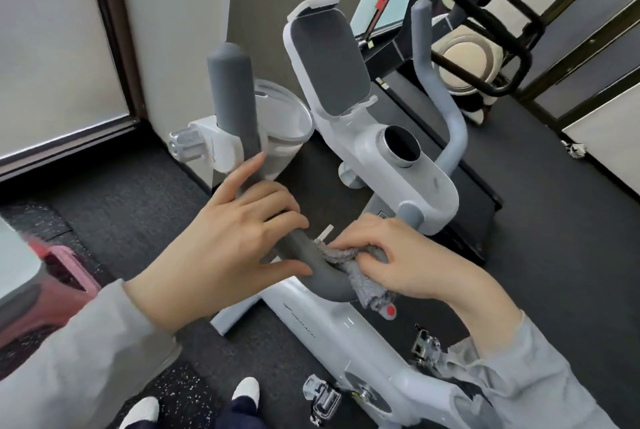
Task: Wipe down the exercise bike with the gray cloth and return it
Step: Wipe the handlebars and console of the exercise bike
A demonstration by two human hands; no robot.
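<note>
A white exercise bike [367, 151] with grey foam handlebars fills the middle of the head view. My left hand [235, 241] wraps around the left handlebar [235, 99] where it bends down toward the frame. My right hand [398, 255] presses a gray cloth [360, 279] against the low curve of the same bar, just right of the left hand. The cloth is bunched, with an end hanging below the bar. The right handlebar [446, 110] stands untouched behind.
The bike's tablet holder [329, 58] and round console dial [401, 146] sit above my hands. Pedals [322, 397] lie near my feet. A black frame with a cushion [464, 61] stands at back right. A pink and red object [59, 272] sits at left on the dark floor.
</note>
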